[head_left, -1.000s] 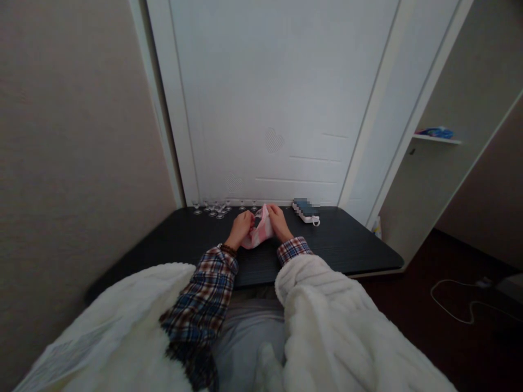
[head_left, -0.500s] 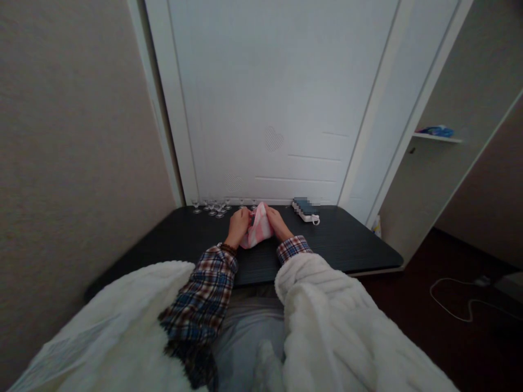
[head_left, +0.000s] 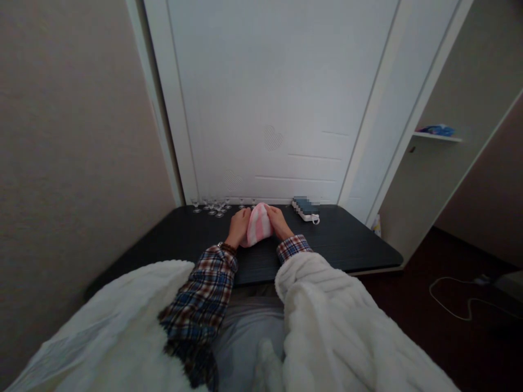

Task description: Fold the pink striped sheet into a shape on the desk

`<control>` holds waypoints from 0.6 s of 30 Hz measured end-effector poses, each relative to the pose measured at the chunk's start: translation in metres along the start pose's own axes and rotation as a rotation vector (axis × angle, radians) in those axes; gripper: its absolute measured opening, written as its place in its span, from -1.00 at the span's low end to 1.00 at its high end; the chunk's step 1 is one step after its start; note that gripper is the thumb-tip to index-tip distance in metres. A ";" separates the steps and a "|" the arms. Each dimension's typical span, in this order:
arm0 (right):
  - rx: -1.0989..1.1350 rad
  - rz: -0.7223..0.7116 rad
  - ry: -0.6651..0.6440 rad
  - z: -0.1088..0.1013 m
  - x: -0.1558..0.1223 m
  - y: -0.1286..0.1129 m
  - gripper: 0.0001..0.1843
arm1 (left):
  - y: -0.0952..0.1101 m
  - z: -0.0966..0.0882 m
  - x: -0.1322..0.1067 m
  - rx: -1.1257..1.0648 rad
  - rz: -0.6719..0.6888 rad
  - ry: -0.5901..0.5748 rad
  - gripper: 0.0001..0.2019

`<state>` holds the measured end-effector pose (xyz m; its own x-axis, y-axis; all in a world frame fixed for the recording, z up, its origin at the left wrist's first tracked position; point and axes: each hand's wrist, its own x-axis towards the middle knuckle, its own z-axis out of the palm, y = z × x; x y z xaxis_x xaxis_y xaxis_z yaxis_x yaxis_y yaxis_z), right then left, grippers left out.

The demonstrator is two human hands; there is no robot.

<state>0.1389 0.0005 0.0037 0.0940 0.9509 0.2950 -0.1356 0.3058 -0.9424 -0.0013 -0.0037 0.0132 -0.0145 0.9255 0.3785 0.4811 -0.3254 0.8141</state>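
A pink-and-white striped cloth (head_left: 259,226) is held between my two hands over the front middle of a dark tabletop. My left hand (head_left: 238,226) is closed on the cloth's left side, its fingertips partly hidden. On the other side, my right hand (head_left: 279,222) grips the cloth with the fingers behind it. Whether anything is wrapped inside the cloth is hidden. Beyond my left hand, several small clear stemmed glasses (head_left: 219,209) stand along the table's back edge.
The dark table (head_left: 335,247) stands against a white panelled door (head_left: 269,98). A dark phone (head_left: 304,206) lies on a white object with a loop at the back right. A white cable (head_left: 449,311) trails over the floor at right.
My left hand has turned slightly and sits closer against the cloth. The cloth's top has shifted a little left and looks smoother and rounder. My right hand has barely moved.
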 end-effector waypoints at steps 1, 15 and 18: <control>0.004 -0.011 0.009 -0.001 0.001 0.001 -0.58 | -0.001 0.001 0.001 -0.018 0.002 -0.006 -0.71; 0.055 0.036 0.087 -0.004 0.000 0.001 -0.56 | -0.005 0.010 0.006 -0.249 0.131 -0.092 -0.77; 0.070 0.045 0.053 -0.003 0.001 0.003 -0.56 | -0.003 0.007 0.006 -0.261 0.107 -0.075 -0.80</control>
<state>0.1414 0.0024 0.0012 0.1376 0.9604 0.2423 -0.2093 0.2673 -0.9406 0.0037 0.0043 0.0099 0.0940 0.8916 0.4429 0.2339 -0.4522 0.8607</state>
